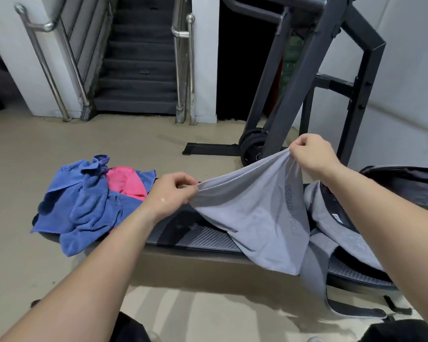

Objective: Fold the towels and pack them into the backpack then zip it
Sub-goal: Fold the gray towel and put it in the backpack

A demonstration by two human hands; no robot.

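Note:
A grey towel (pixel 252 218) with dark lettering hangs above a black bench (pixel 198 239). My left hand (pixel 171 193) pinches its near top corner and my right hand (pixel 311 156) pinches the far top corner, higher up. The towel's lower edge drapes over the bench's front edge. A crumpled blue towel (pixel 84 206) lies on the bench's left end, with a pink towel (pixel 125 181) partly buried under it. The grey and black backpack (pixel 336 228) lies open at the right end of the bench, partly hidden by my right forearm.
A dark metal gym frame (pixel 294 95) with weight plates (pixel 253 146) stands behind the bench. Stairs with steel handrails (pixel 139 70) rise at the back. A backpack strap (pixel 351 309) trails on the beige floor (pixel 59 144) at the front right.

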